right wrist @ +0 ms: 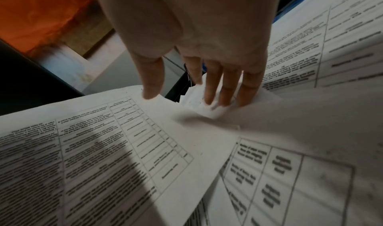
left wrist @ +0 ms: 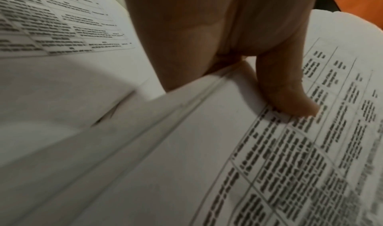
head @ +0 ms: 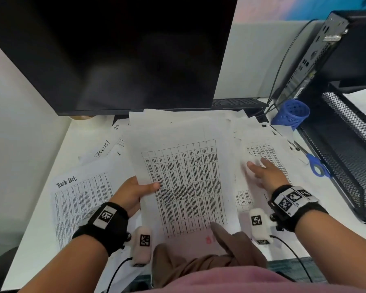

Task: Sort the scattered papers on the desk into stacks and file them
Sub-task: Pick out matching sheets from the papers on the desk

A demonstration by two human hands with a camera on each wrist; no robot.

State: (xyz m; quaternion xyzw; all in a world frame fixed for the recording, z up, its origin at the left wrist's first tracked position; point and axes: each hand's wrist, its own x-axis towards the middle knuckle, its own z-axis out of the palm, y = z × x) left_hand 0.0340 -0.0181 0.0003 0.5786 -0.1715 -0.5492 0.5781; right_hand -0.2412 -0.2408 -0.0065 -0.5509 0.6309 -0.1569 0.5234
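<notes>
We see a white desk [head: 40, 240] between pale partition walls, with a dark monitor [head: 123, 53] at its back edge. Near the left edge lies a sheet headed "Task list" [head: 80, 199]. Our left hand [head: 131, 195] pinches a stack of printed tables [head: 188, 187] at its left side, thumb [left wrist: 290, 90] on top and the other fingers under, in the middle of the desk near the front edge. More loose papers [head: 237, 125] spread behind it. Our right hand [head: 264, 172] is flat with fingers spread, pressing on a table sheet [head: 268, 153] toward the right edge. Further right are blue-handled scissors [head: 315, 163], a blue pen cup [head: 292, 114], a black mesh tray [head: 347, 149] and a computer case [head: 325, 53].
</notes>
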